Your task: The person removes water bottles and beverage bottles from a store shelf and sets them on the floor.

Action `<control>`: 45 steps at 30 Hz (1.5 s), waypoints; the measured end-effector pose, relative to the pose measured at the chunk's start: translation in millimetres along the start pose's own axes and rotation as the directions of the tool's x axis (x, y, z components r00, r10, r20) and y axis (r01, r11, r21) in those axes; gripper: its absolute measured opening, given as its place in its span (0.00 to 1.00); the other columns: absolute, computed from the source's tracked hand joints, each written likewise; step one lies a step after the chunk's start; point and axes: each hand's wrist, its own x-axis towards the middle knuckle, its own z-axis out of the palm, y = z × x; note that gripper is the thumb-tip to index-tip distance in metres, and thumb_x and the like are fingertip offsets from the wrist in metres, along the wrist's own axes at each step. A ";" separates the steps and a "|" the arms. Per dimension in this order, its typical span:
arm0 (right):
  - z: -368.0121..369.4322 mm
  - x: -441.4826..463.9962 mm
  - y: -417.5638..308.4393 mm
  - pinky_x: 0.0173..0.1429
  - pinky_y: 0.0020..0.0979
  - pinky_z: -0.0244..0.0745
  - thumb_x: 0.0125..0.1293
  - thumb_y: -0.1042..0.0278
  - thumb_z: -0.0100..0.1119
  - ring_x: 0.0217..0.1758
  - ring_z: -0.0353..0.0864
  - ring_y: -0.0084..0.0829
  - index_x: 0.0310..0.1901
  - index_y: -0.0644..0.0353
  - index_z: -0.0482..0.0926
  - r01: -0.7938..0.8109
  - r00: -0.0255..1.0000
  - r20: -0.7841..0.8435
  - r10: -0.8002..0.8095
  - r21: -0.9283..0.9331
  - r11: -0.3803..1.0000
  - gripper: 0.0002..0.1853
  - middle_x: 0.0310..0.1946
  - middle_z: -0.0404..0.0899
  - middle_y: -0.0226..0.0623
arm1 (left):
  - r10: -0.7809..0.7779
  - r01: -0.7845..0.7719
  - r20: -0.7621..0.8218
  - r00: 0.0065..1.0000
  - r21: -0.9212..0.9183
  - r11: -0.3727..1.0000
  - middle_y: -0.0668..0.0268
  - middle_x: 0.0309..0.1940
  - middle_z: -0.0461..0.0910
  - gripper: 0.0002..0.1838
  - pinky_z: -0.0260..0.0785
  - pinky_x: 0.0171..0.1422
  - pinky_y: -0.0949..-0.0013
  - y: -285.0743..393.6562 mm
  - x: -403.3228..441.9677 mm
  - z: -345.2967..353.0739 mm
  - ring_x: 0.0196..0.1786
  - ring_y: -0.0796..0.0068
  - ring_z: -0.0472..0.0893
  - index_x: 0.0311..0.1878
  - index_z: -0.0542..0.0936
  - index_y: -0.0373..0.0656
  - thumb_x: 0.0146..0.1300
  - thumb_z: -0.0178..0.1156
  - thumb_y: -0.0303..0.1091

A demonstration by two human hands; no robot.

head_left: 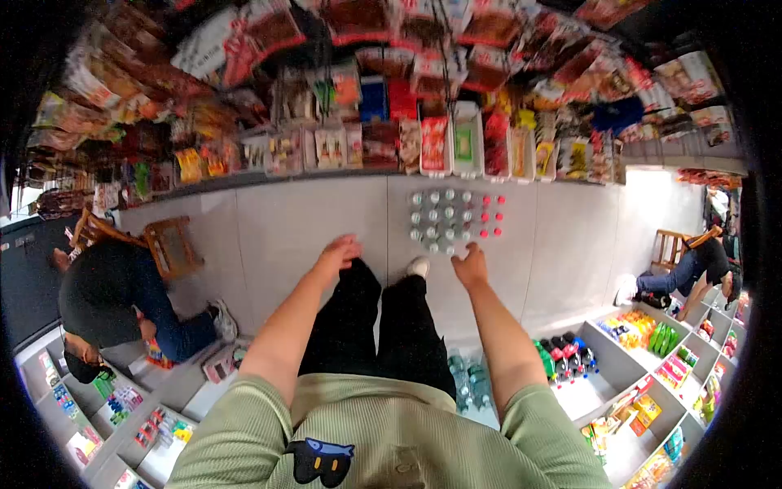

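Note:
Several clear bottles with pale caps [434, 218] stand upright in rows on the grey floor ahead of me. Beside them on the right is a group of red-capped bottles [491, 217]. My right hand [470, 266] reaches down at the near edge of the rows, close to the nearest pale-capped bottle, its fingers apart; no bottle shows in it. My left hand [339, 252] hangs in the air left of the bottles, fingers stretched out, holding nothing. Low by my right leg, more clear bottles [469, 383] stand in a compartment, partly hidden by my arm and leg.
Shelves of packaged snacks [366, 147] line the far side. Dark bottles [568, 356] and packets fill compartments [586, 399] at right. One person [114, 285] bends over at left near a wooden stool [173, 247]; another person [692, 269] bends at far right.

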 end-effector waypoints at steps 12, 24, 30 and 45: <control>-32.9 -66.3 -57.1 0.56 0.42 0.68 0.46 0.61 0.65 0.53 0.70 0.53 0.51 0.65 0.68 0.183 0.982 -0.054 -0.180 0.049 0.982 0.30 0.48 0.70 0.56 | 0.165 -0.171 -0.108 0.980 -0.048 0.984 0.67 0.45 0.79 0.17 0.68 0.48 0.65 20.9 -87.5 -64.3 0.47 0.71 0.76 0.53 0.73 0.48 0.61 0.52 0.38; -61.7 -61.1 -132.6 0.55 0.40 0.69 0.45 0.57 0.65 0.51 0.73 0.48 0.52 0.67 0.70 0.356 0.910 -0.281 -0.303 0.158 0.921 0.33 0.45 0.74 0.56 | 0.381 -0.378 -0.123 0.916 0.046 0.925 0.69 0.45 0.78 0.19 0.66 0.50 0.66 79.2 -114.3 -124.9 0.47 0.74 0.76 0.54 0.73 0.48 0.59 0.54 0.39; -36.8 -44.8 -161.2 0.54 0.39 0.68 0.45 0.58 0.66 0.50 0.72 0.47 0.53 0.62 0.70 0.338 0.935 -0.204 -0.291 0.259 0.905 0.32 0.47 0.70 0.54 | 0.478 -0.471 -0.118 0.870 0.086 0.878 0.70 0.45 0.79 0.19 0.64 0.50 0.71 114.9 -147.6 -131.6 0.47 0.77 0.76 0.55 0.72 0.48 0.60 0.53 0.39; -26.8 -56.9 -218.1 0.43 0.28 0.73 0.50 0.67 0.64 0.39 0.75 0.29 0.50 0.67 0.68 0.602 0.793 -0.389 -0.468 0.383 0.700 0.25 0.40 0.75 0.38 | 0.727 -0.728 0.038 0.685 0.013 0.685 0.65 0.47 0.78 0.17 0.66 0.53 0.70 165.8 -178.5 -134.1 0.51 0.75 0.76 0.54 0.72 0.42 0.64 0.52 0.37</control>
